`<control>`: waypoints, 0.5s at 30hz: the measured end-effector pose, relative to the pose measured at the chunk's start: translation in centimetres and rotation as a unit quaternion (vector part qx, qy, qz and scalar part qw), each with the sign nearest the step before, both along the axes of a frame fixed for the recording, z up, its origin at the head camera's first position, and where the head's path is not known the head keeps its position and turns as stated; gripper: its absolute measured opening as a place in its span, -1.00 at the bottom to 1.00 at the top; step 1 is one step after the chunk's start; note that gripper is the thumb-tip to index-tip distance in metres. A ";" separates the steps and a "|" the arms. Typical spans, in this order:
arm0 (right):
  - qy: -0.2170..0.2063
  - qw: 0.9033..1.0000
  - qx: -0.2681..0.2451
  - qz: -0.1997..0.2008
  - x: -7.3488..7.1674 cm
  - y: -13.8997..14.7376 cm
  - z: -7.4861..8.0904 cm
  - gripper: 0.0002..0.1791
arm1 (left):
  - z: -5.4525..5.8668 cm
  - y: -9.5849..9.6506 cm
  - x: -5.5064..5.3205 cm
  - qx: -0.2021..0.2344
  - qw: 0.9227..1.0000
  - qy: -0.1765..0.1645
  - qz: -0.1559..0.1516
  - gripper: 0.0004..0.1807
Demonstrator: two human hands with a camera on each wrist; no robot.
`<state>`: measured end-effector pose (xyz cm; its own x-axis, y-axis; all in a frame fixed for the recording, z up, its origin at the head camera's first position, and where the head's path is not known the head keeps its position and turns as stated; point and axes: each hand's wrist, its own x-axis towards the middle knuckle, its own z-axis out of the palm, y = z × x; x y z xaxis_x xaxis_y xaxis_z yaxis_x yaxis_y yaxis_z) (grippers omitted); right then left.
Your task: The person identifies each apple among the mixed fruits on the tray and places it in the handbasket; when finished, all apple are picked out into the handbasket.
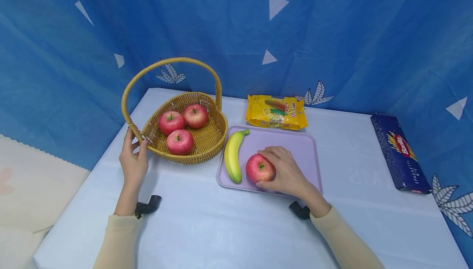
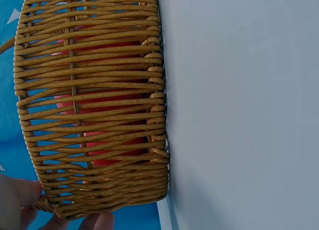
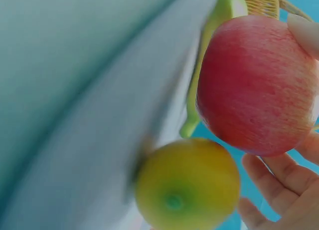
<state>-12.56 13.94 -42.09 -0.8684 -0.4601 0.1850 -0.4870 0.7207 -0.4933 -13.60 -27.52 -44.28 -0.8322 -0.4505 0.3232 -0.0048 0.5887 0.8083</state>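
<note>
My left hand (image 1: 134,160) grips the wicker basket (image 1: 208,152) at its left side, thumb and fingers about the foot of the tall handle (image 1: 180,60). Three red apples (image 1: 179,142) lie inside. Over the lilac tray (image 1: 304,150), my right hand (image 1: 285,172) holds another red apple (image 1: 258,169) between thumb and fingers. A banana (image 1: 233,158) lies along the tray's left side. Close below the held apple, the right wrist view shows a round yellow fruit (image 3: 187,185) with a green spot; in the head view the hand hides it.
Behind the tray lies a yellow snack packet (image 1: 276,112). A dark blue spaghetti box (image 1: 400,154) rests at the table's right edge. The white-covered table (image 1: 221,232) meets a blue curtain (image 1: 236,22) at the back.
</note>
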 end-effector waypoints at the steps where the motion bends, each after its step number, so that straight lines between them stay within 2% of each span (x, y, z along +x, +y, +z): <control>1: -0.001 1.000 -0.006 -0.001 0.1 0.1 0.2 -0.11 | 0.0 0.0 0.0 0.000 1.000 0.001 -0.001 -0.37; 7: -0.004 0.999 -0.052 0.014 -0.1 0.6 2.0 -0.11 | -0.2 0.0 0.1 0.005 1.000 0.018 -0.009 -0.37; 15: 0.017 0.995 -0.100 0.021 -1.1 0.3 5.5 -0.11 | -0.1 -0.1 0.1 0.003 1.000 0.022 -0.010 -0.38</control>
<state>-13.67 14.23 -36.60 -0.8411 -0.4471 0.3043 -0.5329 0.5890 -0.6075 -13.54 -27.61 -44.42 -0.8258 -0.4358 0.3580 0.0434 0.5837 0.8108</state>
